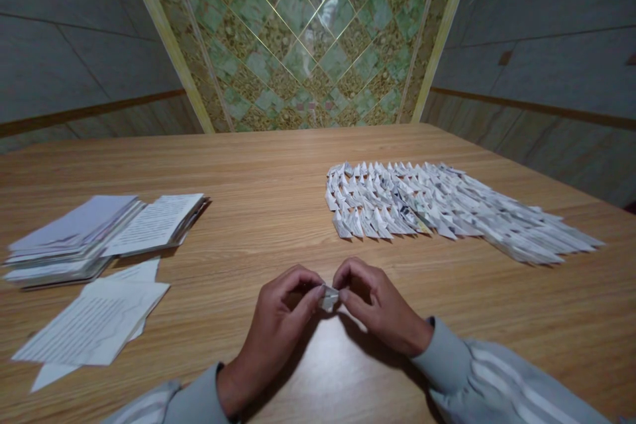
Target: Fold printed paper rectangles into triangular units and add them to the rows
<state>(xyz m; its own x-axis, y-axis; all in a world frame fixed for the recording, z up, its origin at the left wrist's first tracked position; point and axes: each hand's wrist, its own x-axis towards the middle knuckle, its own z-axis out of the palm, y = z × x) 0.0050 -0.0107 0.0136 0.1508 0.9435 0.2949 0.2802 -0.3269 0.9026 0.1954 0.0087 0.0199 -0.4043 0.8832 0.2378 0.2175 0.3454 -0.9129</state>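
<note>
My left hand (278,328) and my right hand (380,308) meet just above the wooden table (268,165) near its front edge. Both pinch a small folded piece of printed paper (328,297) between thumbs and fingertips. The fingers of each hand are curled closed around it. Grey sleeves with pale stripes cover both wrists. Beyond my right hand lie several rows of small folded paper triangles (437,209), packed side by side.
A stack of printed paper slips (99,232) lies at the left, with loose cut sheets (94,324) in front of it. Grey tiled walls and a green patterned panel (308,40) rise behind the table's far edge.
</note>
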